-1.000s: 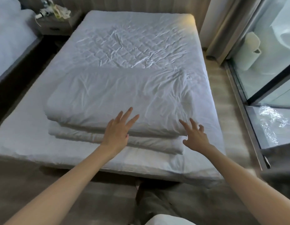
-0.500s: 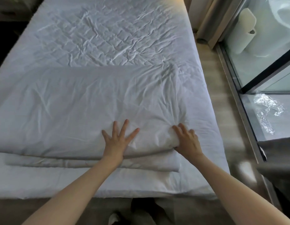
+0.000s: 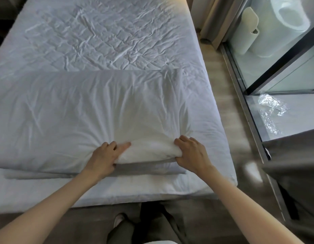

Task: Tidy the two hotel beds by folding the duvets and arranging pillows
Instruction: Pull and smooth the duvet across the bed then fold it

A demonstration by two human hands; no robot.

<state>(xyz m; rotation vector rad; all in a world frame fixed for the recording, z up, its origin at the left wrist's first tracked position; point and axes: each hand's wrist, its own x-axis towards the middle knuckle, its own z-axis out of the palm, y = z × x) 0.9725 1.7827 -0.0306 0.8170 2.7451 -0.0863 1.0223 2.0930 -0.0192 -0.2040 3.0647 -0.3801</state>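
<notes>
folded duvet lies across the near half of the bed, long side parallel to the near edge. its right end stops just short of the bed's right edge. the far half of the bed is bare wrinkled sheet, and no pillows are in view.

left grip is closed on the duvet's near edge: fingers curled into the top layer, index finger lying along the top. right grip is closed on the same layer at its near-right corner, fingers over the top, thumb looks tucked under. the two grips are near each other, both toward the bed's near-right corner. the top layer bulges up between them. the lower layer lies flat on the bed beneath, in shadow.

handling, my read:
- soft, puffy and light for its bulk, with no stiffness. it sags anywhere it's not supported.
- the cotton cover should slide over the filling, so pinching cover alone will just pull fabric.
- take a full handful through cover and filling, at corners or along the fold edge.
- the left half of the duvet is unsupported, so it will likely drag and skew the stack if lifted from here.
- nothing fragile, worst case is a messy fold.

floor and a glass partition run along the bed's right side.
</notes>
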